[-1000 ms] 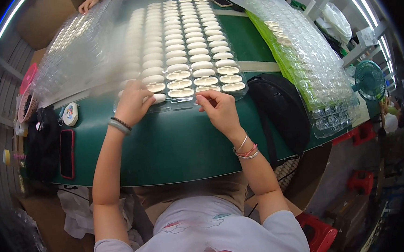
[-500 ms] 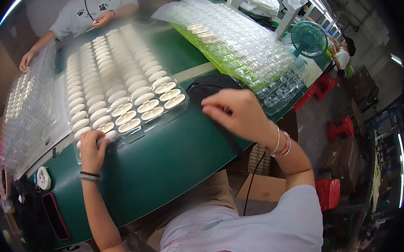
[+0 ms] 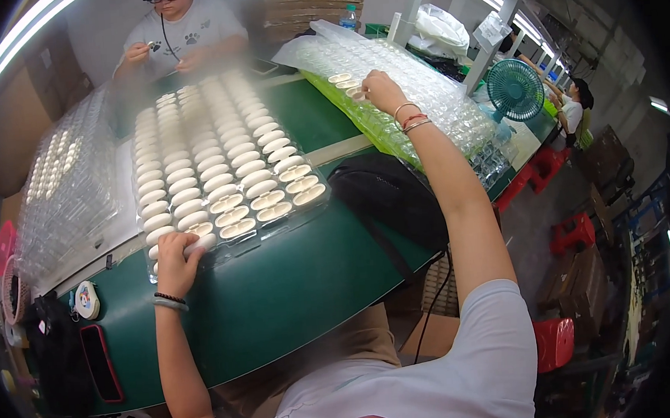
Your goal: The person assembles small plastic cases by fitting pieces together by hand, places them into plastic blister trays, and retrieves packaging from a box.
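Observation:
A clear plastic tray [image 3: 253,243] full of rows of cream oval cases lies across the green table. Most of its cases are closed; several near the front right have open lids, such as one open case [image 3: 238,229]. At the tray's front left corner, the fingers of my left hand [image 3: 174,265] are closed around a smooth cream case [image 3: 203,242]. My right arm stretches far to the right. Over a stack of clear empty-celled trays [image 3: 427,86], my right hand [image 3: 381,89] pinches an open cream case [image 3: 355,94]; its fingertips are partly hidden. Two similar cases lie beside it.
A black bag [image 3: 388,197] sits between the tray and the stack. Bright green plastic [image 3: 359,114] lies under the stack. A green fan [image 3: 515,90] stands beyond. At left are more clear trays [image 3: 62,197] and a phone [image 3: 100,364]. Another person [image 3: 191,36] works opposite.
My right hand has moved from above the black bag, up and right, to the cases on the stack. My left hand stays at the tray's corner. The view has shifted slightly.

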Available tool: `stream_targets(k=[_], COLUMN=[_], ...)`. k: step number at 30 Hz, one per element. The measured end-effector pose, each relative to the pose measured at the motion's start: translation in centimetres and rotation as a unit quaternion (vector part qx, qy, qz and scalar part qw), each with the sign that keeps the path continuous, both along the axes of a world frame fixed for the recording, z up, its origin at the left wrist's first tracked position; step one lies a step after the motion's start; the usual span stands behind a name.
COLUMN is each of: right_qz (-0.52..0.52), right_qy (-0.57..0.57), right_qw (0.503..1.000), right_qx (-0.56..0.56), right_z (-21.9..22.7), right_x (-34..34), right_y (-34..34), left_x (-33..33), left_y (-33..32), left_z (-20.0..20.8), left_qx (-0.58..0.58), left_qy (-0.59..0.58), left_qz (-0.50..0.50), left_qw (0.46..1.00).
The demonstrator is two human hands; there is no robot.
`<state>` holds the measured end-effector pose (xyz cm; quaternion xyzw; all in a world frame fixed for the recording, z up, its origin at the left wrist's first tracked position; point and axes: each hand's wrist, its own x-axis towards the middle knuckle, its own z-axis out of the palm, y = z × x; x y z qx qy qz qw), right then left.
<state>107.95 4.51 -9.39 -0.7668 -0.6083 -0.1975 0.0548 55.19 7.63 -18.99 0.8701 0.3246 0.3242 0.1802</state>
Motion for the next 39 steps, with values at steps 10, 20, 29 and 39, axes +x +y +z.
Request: stream_targets(k=[10,20,29,39], right_qz=[0.123,0.299,0.329,0.172], right_qy=[0.734,0.811,0.887,0.931], right_qw=[0.668,0.476,0.284,0.296], right_qx=[-0.011,-0.161,-0.154,-0.123], right_z=[5.9,3.8,-3.3,-9.5], right_x=[-6.5,-17.4,-25.0,-27.6], right_y=[-2.7,0.4,-3.0,-6.0], left_x=[-0.3,0.1,0.5,1.2], left_y=[0.3,0.6,0.5,-2.5], left_z=[-0.3,-1.3,-0.9,1.3], left_qx=[-0.024,0.026,0.077,-0.157], left_qy=[-0.005,-0.009,-0.067,-0.197], left_qz=[0.011,0.040,0.049,0.059], left_qw=[1.000,0.999,0.994,0.966])
